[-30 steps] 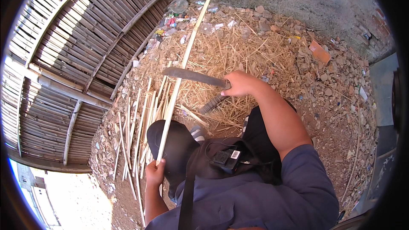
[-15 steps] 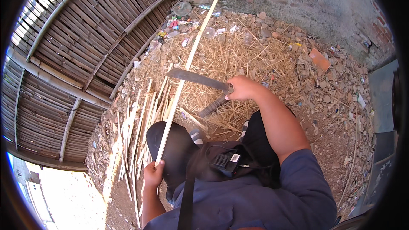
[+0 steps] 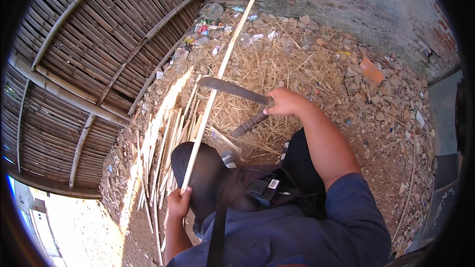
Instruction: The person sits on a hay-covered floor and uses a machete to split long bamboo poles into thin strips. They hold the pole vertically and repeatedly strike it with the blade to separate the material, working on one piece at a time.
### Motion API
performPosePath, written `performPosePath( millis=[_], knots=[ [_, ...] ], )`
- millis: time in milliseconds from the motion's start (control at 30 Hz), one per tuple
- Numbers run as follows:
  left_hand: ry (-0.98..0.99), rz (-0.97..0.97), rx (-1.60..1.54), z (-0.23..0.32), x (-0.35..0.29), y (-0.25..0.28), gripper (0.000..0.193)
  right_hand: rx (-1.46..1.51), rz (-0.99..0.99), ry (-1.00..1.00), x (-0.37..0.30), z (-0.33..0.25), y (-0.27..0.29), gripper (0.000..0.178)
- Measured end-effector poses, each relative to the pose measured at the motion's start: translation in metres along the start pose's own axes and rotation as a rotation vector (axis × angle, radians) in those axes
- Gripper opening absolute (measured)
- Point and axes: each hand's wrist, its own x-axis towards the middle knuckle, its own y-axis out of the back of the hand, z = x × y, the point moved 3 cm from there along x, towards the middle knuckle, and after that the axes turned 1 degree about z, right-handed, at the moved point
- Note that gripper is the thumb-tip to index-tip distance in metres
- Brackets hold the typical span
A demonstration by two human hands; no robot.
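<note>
A long pale bamboo strip (image 3: 225, 64) slants from my lap toward the brick wall. Its near end is in my left hand (image 3: 179, 202), closed around it beside my left knee. My right hand (image 3: 283, 102) is closed on a machete (image 3: 235, 90) at the base of its dark blade. The blade lies across the strip at about its middle, tip to the left. A brown ribbed handle-like piece (image 3: 250, 123) slants down-left from my right fist; how it joins the blade is hidden by the fingers.
More bamboo strips (image 3: 161, 168) lie in a loose pile left of my knee. Straw-like shavings (image 3: 282, 69) cover the ground ahead, with rubble and litter around. A bamboo slat wall (image 3: 114, 44) stands at left, a brick wall (image 3: 336, 0) at the back.
The machete blade and my right hand have shifted slightly to the right. A bright streak of sunlight now falls over the far left of the strip pile. My left hand stays closed on the strip.
</note>
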Motion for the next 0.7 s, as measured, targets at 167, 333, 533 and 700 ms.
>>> performPosePath(
  millis=[167,333,533,700],
  knots=[
    [-0.008,-0.004,-0.024,-0.003,0.000,0.001,0.043,-0.067,-0.099,0.035,0.000,-0.013,-0.007,0.042],
    [-0.014,0.004,-0.055,-0.013,0.002,-0.001,0.043,-0.031,-0.143,-0.028,-0.001,-0.011,0.003,0.042],
    [-0.017,-0.028,-0.074,-0.004,0.000,-0.001,0.040,-0.029,-0.106,-0.031,-0.003,-0.005,0.001,0.041],
    [0.001,-0.035,-0.097,-0.005,0.000,-0.001,0.039,-0.090,-0.055,-0.014,-0.002,-0.010,0.003,0.041]
  ],
)
